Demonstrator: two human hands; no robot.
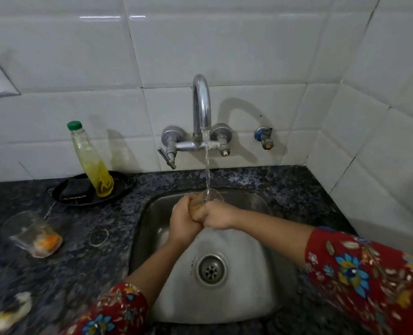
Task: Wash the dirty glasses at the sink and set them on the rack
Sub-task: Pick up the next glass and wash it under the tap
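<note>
Leaning away, the glass (210, 197) opens upward toward the running tap (202, 100).

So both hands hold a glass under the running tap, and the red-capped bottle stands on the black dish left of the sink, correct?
No: the head view shows a green cap on the bottle, not red. The left hand and right hand do grip the glass.

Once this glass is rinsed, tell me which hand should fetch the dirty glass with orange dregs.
Left, probably. The clear tumbler with orange dregs sits on the speckled dark counter left of the steel sink, on the left hand's side; the right hand would have to cross the left arm.
</note>
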